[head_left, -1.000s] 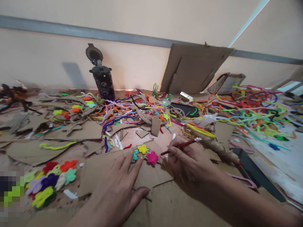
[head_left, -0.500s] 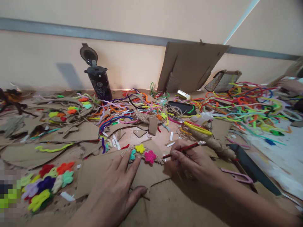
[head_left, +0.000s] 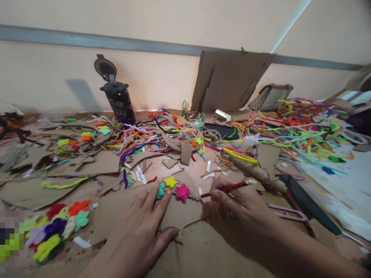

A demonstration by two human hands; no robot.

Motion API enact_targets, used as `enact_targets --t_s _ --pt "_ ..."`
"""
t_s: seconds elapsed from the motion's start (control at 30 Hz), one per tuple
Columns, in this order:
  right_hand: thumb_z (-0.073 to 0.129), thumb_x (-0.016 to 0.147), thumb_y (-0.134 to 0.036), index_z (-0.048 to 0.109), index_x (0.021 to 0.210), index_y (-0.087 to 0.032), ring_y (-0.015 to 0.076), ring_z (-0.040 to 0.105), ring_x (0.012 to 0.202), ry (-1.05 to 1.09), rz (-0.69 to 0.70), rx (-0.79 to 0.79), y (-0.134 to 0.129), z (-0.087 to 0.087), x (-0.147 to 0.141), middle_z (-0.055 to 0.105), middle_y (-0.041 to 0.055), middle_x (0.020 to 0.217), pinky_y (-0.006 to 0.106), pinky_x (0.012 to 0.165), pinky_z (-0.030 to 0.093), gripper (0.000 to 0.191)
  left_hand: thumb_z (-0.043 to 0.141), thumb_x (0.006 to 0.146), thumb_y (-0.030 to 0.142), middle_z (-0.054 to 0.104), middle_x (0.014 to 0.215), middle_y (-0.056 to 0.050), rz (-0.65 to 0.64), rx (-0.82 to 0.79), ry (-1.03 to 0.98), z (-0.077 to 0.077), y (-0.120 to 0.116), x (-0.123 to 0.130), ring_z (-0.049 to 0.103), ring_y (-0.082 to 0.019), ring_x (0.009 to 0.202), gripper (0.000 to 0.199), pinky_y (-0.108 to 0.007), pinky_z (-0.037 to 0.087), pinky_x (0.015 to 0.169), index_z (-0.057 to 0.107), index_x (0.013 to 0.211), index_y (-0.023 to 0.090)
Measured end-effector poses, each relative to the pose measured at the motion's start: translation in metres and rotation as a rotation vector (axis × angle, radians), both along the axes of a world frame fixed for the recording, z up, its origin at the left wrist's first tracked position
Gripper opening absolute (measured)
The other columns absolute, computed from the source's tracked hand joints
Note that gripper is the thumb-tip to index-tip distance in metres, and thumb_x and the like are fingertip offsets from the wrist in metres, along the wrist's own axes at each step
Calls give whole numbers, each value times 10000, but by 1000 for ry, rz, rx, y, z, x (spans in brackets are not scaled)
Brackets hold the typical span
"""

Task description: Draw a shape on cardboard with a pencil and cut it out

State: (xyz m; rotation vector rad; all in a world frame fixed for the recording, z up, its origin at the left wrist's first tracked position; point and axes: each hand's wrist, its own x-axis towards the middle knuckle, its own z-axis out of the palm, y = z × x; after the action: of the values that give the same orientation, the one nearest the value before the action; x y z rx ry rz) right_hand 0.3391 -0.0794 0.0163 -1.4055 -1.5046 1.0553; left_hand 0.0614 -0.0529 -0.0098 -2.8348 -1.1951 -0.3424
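Note:
My left hand [head_left: 139,227] lies flat with its fingers spread on a brown cardboard sheet [head_left: 185,247]. Its fingertips touch a curved strip of twine [head_left: 193,194] and the turquoise fuzzy flower [head_left: 161,189] on it. A yellow flower [head_left: 170,182] and a pink flower [head_left: 182,191] also sit on the twine. To the right, my right hand [head_left: 234,200] is closed around a slim red pen-like stick [head_left: 232,187], whose tip points left, close to the strip's right end. Whether the tip touches the cardboard I cannot tell.
Loose fuzzy flowers [head_left: 56,226] lie at left. Behind are twine wreaths [head_left: 95,141], an open-lidded black bottle [head_left: 118,102] and tangled pipe cleaners [head_left: 304,116]. On the right lie a pink-handled cutter [head_left: 290,213], a dark green blade-shaped piece [head_left: 307,204] and a twine roll [head_left: 261,172].
The view has shifted slightly. My right hand and the red stick have moved a little away from the twine strip. My left hand stays in place.

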Motion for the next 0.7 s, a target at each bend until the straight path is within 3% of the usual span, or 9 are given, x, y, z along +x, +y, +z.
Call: enact_targets --t_s 0.13,0.37,0.53,0.7 --pt "603 945 -395 612 751 -218 139 463 562 -14 32 -11 -3 1 2 529 -7 650 258 501 349 262 636 901 526 601 1438 -181 5 -15 4 1 0 0 584 -382 1270 641 -521 544 1000 564 1455 211" --pt "651 899 -442 593 705 -227 154 481 547 39 -58 -30 -3 9 -1 524 -7 616 271 488 372 295 648 894 514 597 1433 -200 4 -48 -32 2 0 1 579 -402 1262 649 -542 534 999 568 1453 193" --pt "659 892 -446 622 736 -224 173 526 598 -5 -55 16 3 5 1 576 16 664 287 535 418 274 646 900 509 578 1447 -218 1 -48 -34 1 -1 0 576 -411 1274 648 -548 544 983 560 1455 186" --pt "579 965 -477 578 758 -234 149 468 518 -13 3 -67 -3 -1 2 508 -17 602 264 473 357 319 660 893 488 566 1471 -201 38 -75 -40 1 -2 2 564 -411 1308 659 -552 528 1011 534 1478 212"
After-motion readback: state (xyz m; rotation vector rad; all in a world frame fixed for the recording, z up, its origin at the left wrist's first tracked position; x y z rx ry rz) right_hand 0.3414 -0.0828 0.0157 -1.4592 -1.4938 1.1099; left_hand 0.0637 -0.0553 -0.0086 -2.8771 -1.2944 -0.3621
